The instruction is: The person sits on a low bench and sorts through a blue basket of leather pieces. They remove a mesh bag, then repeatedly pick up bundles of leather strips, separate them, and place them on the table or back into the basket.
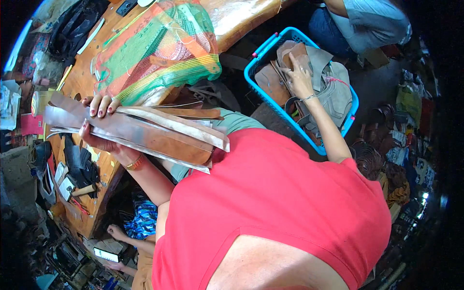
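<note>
My left hand (100, 105) grips a thick bundle of long leather strips (159, 135), brown, tan and pale, fingers over the top and thumb on the near side. The strips stretch rightward across my lap. My right hand (299, 81) reaches into a blue plastic basket (356, 104), with fingers apart against the leather inside. That basket holds brown leather pieces (271, 83) on its left and a stack of grey pieces (331, 101) tied with a pink string on its right. Whether a piece lies under my right fingers is hard to see.
A wooden table (232, 31) runs along the left, bearing a colourful mesh bag (159, 53) of cut pieces, a hammer (84, 190) and dark shoe parts (79, 159). One person (367, 24) sits beyond the basket; another person's hand (116, 232) shows lower left near a phone (106, 254).
</note>
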Action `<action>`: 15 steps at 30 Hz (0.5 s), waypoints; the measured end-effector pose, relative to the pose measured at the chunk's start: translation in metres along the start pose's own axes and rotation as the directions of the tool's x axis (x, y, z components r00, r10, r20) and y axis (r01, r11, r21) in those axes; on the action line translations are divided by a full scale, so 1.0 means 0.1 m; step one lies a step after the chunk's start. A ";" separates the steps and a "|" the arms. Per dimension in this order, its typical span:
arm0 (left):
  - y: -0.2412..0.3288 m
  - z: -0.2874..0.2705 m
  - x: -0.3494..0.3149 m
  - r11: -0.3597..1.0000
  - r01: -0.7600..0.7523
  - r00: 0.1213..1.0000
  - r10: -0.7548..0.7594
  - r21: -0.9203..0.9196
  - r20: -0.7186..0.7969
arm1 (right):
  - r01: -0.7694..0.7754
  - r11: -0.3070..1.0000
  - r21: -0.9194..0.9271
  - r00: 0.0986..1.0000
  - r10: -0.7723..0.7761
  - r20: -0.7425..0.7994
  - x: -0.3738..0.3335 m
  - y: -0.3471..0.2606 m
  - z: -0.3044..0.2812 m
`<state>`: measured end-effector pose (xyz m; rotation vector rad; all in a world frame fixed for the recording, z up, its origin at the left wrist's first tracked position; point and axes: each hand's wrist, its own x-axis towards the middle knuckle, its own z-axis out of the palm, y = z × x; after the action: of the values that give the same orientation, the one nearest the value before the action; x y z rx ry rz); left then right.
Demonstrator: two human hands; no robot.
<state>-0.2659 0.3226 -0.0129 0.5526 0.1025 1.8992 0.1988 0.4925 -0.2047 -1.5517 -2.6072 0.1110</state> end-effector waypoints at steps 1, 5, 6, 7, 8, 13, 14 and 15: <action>0.05 -0.06 0.00 1.000 0.005 1.000 -0.005 -0.008 -0.017 | 0.009 1.000 -0.027 1.000 -0.009 0.011 -0.04 -0.05 -0.01; 0.27 -0.35 -0.01 0.998 0.027 0.999 -0.029 -0.062 -0.019 | 0.055 0.999 -0.003 0.998 -0.055 0.020 -0.19 -0.14 -0.10; 0.30 -0.42 -0.01 0.998 0.021 0.999 -0.024 -0.056 -0.042 | 0.089 0.996 0.029 0.995 -0.088 -0.035 -0.22 -0.11 -0.10; 0.35 -0.51 -0.02 0.999 0.011 0.998 -0.014 -0.052 -0.062 | 0.127 0.990 0.061 0.988 -0.121 -0.092 -0.24 -0.07 -0.10; 0.40 -0.61 -0.03 0.999 0.001 0.997 -0.005 -0.047 -0.082 | 0.123 0.985 0.122 0.992 -0.118 -0.051 -0.25 -0.04 -0.10; 0.54 -0.94 -0.10 0.999 -0.035 0.984 0.037 0.014 -0.176 | 0.141 0.881 0.451 0.959 -0.234 0.158 -0.31 -0.05 -0.22; 0.55 -1.00 -0.13 0.997 -0.047 0.979 0.057 0.054 -0.195 | 0.218 0.904 0.367 0.954 -0.277 0.115 -0.37 -0.13 -0.28; 0.52 -1.02 -0.14 0.998 -0.049 0.980 0.056 0.045 -0.190 | 0.241 0.924 0.298 0.950 -0.288 0.124 -0.41 -0.14 -0.27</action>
<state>-0.3493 0.3086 -0.0910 0.4023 0.2535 2.0025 0.2091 0.4499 -0.1780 -1.1287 -2.7476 0.5817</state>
